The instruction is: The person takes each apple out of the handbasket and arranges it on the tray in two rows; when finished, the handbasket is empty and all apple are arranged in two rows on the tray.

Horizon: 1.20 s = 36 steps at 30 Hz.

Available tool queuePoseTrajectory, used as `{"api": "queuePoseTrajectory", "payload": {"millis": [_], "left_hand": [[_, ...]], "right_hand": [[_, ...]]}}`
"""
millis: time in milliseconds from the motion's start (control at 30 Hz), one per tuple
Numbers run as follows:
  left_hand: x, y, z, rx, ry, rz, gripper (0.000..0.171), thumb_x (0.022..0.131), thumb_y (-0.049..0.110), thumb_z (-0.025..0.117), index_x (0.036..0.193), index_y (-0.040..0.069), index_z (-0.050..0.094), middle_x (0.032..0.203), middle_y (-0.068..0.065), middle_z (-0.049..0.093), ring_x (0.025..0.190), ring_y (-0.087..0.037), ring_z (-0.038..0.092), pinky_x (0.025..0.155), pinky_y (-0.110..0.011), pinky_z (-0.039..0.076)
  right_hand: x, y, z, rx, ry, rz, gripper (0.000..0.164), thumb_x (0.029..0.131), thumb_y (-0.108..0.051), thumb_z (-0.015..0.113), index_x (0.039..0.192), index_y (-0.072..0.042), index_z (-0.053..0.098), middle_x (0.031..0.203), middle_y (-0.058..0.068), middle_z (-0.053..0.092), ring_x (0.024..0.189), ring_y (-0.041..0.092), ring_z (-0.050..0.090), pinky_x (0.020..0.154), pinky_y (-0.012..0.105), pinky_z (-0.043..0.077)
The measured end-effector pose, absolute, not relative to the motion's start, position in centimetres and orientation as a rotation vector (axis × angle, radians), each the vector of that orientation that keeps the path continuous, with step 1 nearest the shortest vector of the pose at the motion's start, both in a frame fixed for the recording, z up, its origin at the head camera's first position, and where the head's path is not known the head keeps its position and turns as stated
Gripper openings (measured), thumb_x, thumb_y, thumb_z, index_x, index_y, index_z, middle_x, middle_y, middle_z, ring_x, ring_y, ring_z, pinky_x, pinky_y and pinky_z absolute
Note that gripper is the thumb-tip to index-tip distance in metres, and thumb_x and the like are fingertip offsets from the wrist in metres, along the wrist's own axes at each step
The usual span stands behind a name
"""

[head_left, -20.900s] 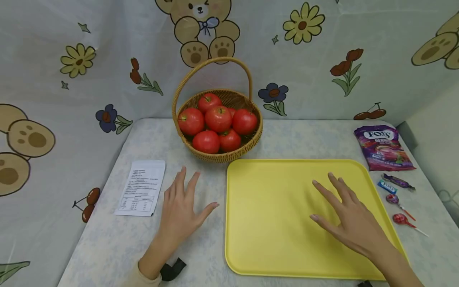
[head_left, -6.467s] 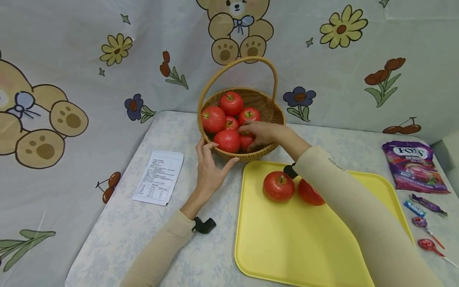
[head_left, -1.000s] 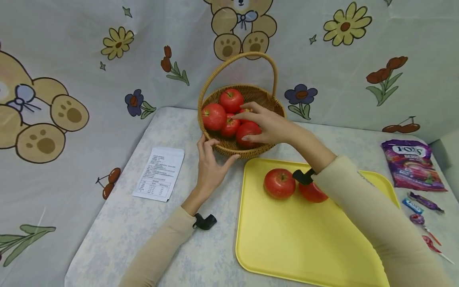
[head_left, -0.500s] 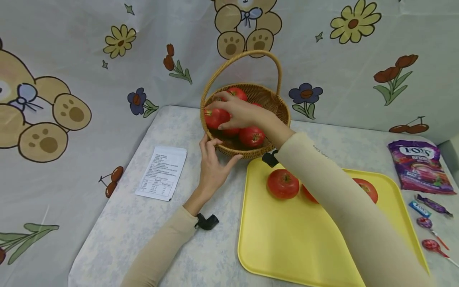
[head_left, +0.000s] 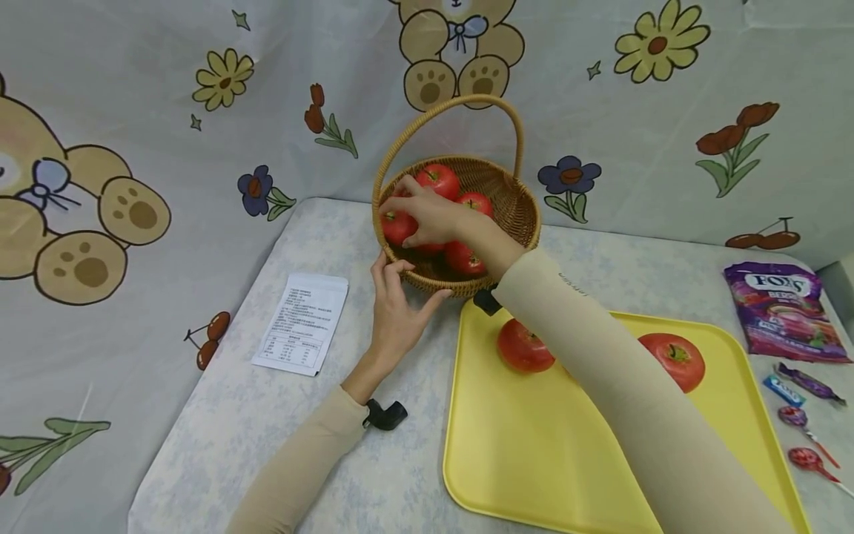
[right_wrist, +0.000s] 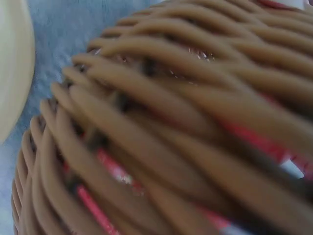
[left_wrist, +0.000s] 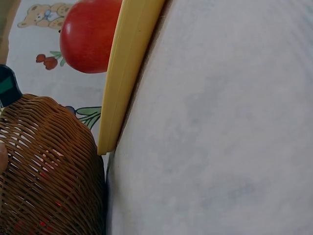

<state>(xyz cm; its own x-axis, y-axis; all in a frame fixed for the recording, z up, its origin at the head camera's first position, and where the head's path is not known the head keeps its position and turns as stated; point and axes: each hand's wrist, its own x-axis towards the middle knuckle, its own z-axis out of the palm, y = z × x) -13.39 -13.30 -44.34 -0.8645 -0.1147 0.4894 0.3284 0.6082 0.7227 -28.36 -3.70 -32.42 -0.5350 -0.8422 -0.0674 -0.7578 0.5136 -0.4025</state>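
In the head view a wicker basket (head_left: 517,222) with an arched handle holds several red apples. My right hand (head_left: 427,211) reaches in from the right, its fingers curled over the leftmost apple (head_left: 398,228), which still sits in the basket. My left hand (head_left: 396,311) holds the basket's front left rim, fingers hooked over the edge and thumb on the outer wall. Another apple (head_left: 440,179) lies behind the right hand and one (head_left: 475,202) beside it. In the right wrist view the blurred wicker wall (right_wrist: 161,98) hides the right hand.
A yellow tray (head_left: 534,452) bears an apple (head_left: 525,347) at its far left and another apple (head_left: 674,361) at right, partly behind the right sleeve. A white packet (head_left: 302,324) lies at left. A purple candy bag (head_left: 783,310), wrapped sweets and lollipops (head_left: 807,458) lie at far right.
My right hand has moved left across the basket, and its fingers have settled round the leftmost apple. Earlier, the tray held fewer apples and the basket more. My left hand stays at the rim.
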Motion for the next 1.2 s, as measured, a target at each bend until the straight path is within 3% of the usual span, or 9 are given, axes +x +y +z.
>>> {"api": "queuePoseTrajectory", "payload": {"millis": [167,400,833,1200], "left_hand": [[-13.4,-13.3,-44.4,-0.17,-2.335,-1.182,0.064,0.083,0.046,0.076,0.118,0.007,0.039,0.15,-0.024,0.022,0.134,-0.038,0.042,0.094,-0.049,0.05],[-13.3,-13.2,-44.5,-0.177,-2.331,-1.202,0.064,0.082,0.047,0.075,0.117,0.007,0.039,0.15,-0.024,0.022,0.132,-0.036,0.043,0.093,-0.05,0.05],[-13.2,-13.2,-44.5,-0.192,-2.327,-1.19,0.065,0.082,0.05,0.074,0.117,0.008,0.039,0.151,-0.023,0.022,0.133,-0.035,0.043,0.093,-0.05,0.051],[-13.5,-13.5,-44.4,-0.188,-2.328,-1.185,0.064,0.082,0.047,0.076,0.117,0.008,0.039,0.147,-0.025,0.025,0.14,-0.041,0.034,0.092,-0.052,0.051]], "right_hand": [[-28.4,-3.8,-32.7,-1.332,2.531,-0.469,0.059,0.086,-0.021,0.077,0.139,-0.021,0.052,0.143,0.014,0.031,0.126,0.035,0.042,0.107,0.047,0.039],[-28.5,-3.6,-33.1,-1.351,2.531,-0.45,0.058,0.085,-0.021,0.078,0.137,-0.019,0.053,0.142,0.013,0.037,0.132,0.027,0.037,0.114,0.051,0.028],[-28.0,-1.5,-33.0,-1.409,2.55,-0.618,0.056,0.08,-0.021,0.081,0.131,-0.022,0.057,0.138,0.01,0.04,0.125,0.03,0.042,0.101,0.047,0.043],[-26.5,2.9,-31.4,-1.392,2.606,-0.826,0.058,0.077,-0.018,0.084,0.128,-0.028,0.059,0.141,0.007,0.038,0.128,0.031,0.037,0.099,0.048,0.044]]}}
